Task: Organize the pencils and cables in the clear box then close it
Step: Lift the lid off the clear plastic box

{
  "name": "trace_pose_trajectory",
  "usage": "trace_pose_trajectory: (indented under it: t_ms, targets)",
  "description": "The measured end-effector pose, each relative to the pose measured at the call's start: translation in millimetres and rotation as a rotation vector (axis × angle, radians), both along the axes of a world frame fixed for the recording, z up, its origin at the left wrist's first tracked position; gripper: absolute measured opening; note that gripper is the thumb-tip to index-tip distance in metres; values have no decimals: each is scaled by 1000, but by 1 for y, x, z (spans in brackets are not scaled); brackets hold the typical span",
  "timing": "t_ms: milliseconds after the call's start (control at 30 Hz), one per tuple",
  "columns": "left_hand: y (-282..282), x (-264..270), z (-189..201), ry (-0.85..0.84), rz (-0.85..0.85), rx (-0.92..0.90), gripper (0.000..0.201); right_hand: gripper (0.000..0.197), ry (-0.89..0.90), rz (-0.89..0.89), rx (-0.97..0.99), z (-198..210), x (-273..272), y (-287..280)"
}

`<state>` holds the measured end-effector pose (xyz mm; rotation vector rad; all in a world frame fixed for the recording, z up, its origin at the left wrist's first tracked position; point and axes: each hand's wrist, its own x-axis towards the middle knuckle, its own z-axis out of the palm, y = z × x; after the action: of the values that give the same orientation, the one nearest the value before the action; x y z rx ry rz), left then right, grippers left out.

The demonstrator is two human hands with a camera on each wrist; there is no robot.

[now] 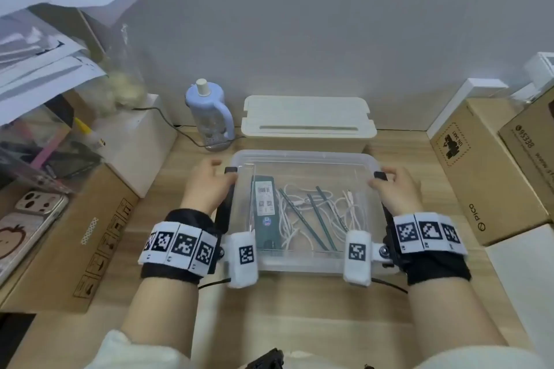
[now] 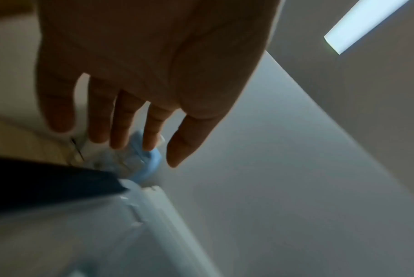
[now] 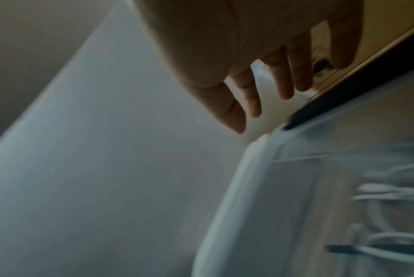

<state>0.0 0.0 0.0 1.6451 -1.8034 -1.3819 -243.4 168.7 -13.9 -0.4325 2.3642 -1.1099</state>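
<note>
Both hands, the left hand [image 1: 207, 186] at nine o'clock and the right hand [image 1: 394, 189] at three, lie with loose fingers on the black latches of the clear box [image 1: 302, 156].

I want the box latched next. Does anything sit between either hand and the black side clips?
Nothing visible does. The left hand and right hand sit right beside the black clips of the clear box, fingers relaxed.

my left hand [image 1: 207, 186] and right hand [image 1: 395, 189] reach forward, palms down, fingers loosely extended, wrists strapped.
</note>
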Motion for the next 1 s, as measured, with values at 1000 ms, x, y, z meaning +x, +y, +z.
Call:
trace_pose_trajectory:
  t_ms: [1000]
  targets:
    - [-12, 40, -48, -240, -312, 199, 25, 28, 155, 489, 559, -7, -25, 9]
